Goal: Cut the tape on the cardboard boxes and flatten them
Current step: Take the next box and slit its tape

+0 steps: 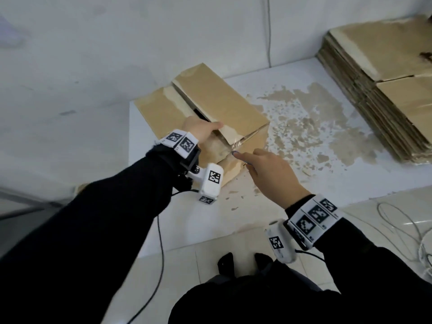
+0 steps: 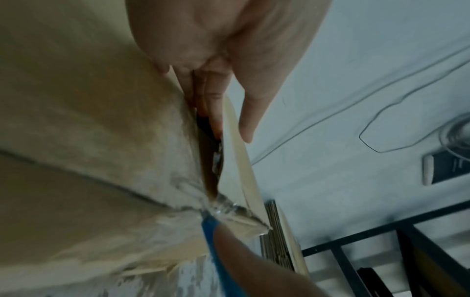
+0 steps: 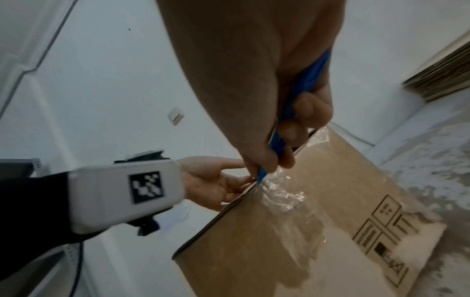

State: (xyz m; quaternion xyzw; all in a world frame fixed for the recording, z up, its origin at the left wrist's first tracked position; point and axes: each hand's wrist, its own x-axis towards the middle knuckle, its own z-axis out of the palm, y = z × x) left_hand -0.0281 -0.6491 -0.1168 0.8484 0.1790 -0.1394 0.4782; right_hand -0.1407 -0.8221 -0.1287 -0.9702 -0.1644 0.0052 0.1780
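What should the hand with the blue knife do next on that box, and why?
Probably draw the blue knife on through the clear tape at the box corner. The right hand grips it with the tip at the crumpled tape, which seems to bridge the seam there, while the left hand holds the flap edge.

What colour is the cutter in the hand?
Blue. The cutter shows best in the right wrist view, held in the right hand.

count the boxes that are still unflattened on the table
1. The cardboard box stands at the table's left end, left hand gripping its flap, right hand holding the blue cutter at its tape. Any behind the flattened stack would be hidden.
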